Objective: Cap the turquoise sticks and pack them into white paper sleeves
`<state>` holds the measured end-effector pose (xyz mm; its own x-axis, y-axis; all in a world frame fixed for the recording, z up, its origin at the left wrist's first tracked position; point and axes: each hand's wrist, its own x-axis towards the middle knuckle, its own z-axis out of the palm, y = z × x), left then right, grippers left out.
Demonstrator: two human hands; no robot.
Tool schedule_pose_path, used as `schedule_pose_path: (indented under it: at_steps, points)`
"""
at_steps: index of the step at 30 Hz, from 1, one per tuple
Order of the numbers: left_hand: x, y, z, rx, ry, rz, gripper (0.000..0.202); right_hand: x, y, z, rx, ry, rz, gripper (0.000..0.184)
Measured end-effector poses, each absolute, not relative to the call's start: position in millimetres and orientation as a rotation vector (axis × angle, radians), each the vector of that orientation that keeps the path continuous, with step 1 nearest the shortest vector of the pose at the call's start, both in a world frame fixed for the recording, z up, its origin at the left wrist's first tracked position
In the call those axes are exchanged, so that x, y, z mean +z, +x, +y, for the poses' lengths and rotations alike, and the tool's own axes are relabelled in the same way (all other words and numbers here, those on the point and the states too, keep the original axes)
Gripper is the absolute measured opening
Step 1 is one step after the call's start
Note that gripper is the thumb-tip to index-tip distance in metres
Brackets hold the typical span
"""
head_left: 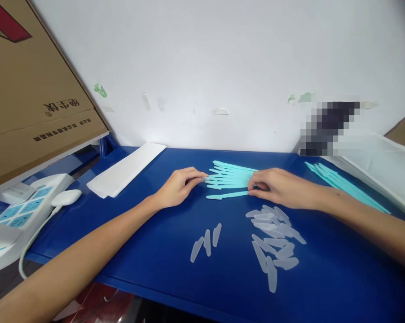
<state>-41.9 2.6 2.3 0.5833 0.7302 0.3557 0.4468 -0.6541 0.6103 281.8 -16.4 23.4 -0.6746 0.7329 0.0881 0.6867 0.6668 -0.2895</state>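
My left hand (179, 187) is closed in a pinch on a small translucent blade cap (205, 178), at the left tips of a fanned row of teal eyebrow razors (231, 176). My right hand (273, 187) is closed over the right ends of those razors, with its fingers at their handles; which of them it grips is partly hidden. Nearest to me in the row, one teal razor (227, 195) lies slightly apart, its handle end at my right fingertips. Below my right hand is a loose pile of translucent caps (273, 224). Three more caps (207, 242) lie left of it.
More teal razors (347, 186) lie at the right beside a clear plastic box (384, 166). White paper sleeves (126, 170) rest on the blue table (148, 269) at the back left. A power strip (30, 206), a white charger (66, 197) and a large cardboard box (37, 89) stand left.
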Motion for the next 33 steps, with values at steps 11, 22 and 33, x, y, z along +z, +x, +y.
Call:
schedule_pose_path:
  at_steps: [11,22,33]
  points:
    - [8,-31,-3,1.012,1.787,0.999,0.03,36,288,-24,0.274,-1.171,-2.715,0.03]
    - [5,-26,-11,0.81,2.117,1.108,0.017,30,289,-23,0.3,-1.046,-2.779,0.028]
    - [10,-29,-11,0.733,2.287,1.143,0.014,33,285,-27,0.09,-1.15,-2.912,0.019]
